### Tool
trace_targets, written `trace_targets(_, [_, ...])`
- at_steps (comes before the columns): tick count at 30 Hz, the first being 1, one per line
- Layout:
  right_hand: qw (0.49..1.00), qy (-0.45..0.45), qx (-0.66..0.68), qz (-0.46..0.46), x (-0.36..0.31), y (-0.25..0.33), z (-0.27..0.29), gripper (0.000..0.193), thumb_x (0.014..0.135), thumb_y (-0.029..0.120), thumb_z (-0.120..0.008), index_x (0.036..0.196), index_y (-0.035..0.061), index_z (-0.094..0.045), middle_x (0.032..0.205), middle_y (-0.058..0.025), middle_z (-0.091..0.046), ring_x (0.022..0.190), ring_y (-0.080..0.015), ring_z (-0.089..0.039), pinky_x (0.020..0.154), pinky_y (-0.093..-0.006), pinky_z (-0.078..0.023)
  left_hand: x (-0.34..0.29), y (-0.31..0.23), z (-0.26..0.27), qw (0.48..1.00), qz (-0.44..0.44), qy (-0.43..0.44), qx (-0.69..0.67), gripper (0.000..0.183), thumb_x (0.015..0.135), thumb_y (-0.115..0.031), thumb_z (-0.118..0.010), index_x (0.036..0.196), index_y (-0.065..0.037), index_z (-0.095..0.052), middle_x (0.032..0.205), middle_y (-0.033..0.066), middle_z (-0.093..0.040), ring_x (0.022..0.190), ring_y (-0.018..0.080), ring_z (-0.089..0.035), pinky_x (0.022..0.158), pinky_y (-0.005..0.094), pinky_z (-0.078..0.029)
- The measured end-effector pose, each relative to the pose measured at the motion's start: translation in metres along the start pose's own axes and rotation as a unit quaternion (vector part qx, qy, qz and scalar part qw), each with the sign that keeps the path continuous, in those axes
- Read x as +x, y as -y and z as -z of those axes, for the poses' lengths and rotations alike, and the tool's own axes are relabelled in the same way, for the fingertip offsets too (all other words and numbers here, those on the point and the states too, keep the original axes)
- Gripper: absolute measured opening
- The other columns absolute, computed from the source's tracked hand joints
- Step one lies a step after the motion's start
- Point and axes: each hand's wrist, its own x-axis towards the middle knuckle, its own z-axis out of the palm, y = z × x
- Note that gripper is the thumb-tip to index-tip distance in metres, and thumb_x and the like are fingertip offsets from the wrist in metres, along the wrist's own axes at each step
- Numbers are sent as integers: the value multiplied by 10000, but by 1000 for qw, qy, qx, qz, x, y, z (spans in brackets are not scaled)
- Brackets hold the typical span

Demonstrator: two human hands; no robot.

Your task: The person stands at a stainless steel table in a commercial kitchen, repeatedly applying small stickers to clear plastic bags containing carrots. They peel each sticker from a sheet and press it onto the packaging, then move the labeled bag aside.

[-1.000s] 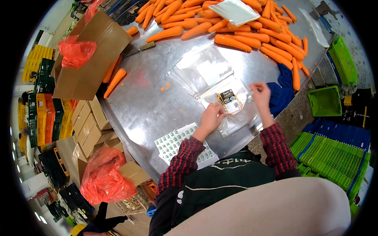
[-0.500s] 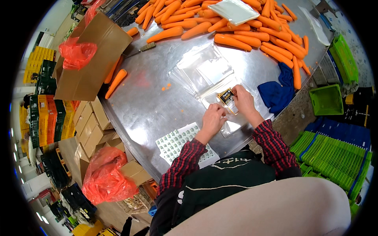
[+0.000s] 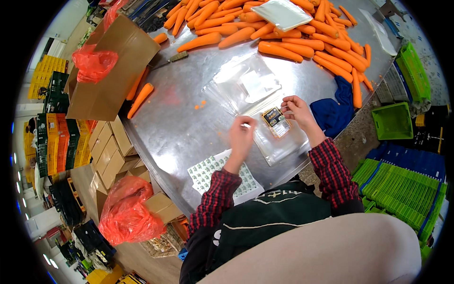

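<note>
My left hand point(image 3: 242, 138) is lifted off the left edge of a stack of clear plastic bags point(image 3: 280, 147), fingers curled in a pinch. A small pale bit shows at its fingertips, too small to name. On the top bag lies a black and white label with an orange edge point(image 3: 276, 123). Just past its upper right side, my right hand point(image 3: 299, 115) hovers with thumb and forefinger apart. A sheet of small green-printed stickers point(image 3: 208, 171) rests on the metal table point(image 3: 163, 142), partly behind my left forearm.
Many carrots point(image 3: 283, 49) are heaped at the far side, with a pack of clear bags point(image 3: 283, 14) on top. A blue cloth point(image 3: 333, 111) lies right of my right hand. A cardboard box point(image 3: 106, 71) stands at left; green crates point(image 3: 392, 182) are stacked at right.
My left hand has moved left and up, away from the label. The right hand has drawn back slightly from it, leaving the whole label in sight on the bag.
</note>
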Motion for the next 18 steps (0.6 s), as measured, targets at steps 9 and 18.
trace_targets(9, [954,-22,-223,197,20,-39,-9,234,825,-46,-594,1049,14,-563,874,-75,-641,709,-148,-603,683,-290,-525,-23,0,-19,933,-150,191,265,286,624,-133,-813,819,-72,-612,941,76,-552,933,281,-538,784,381,-463])
trace_targets(18, [845,-111,-396,342,-4,-9,0,241,761,7,-693,975,13,-584,857,-126,-637,735,-242,-629,672,-329,-507,-17,5,-13,935,-155,202,248,165,682,-130,-758,748,-52,-629,922,79,-600,918,302,-563,799,404,-465])
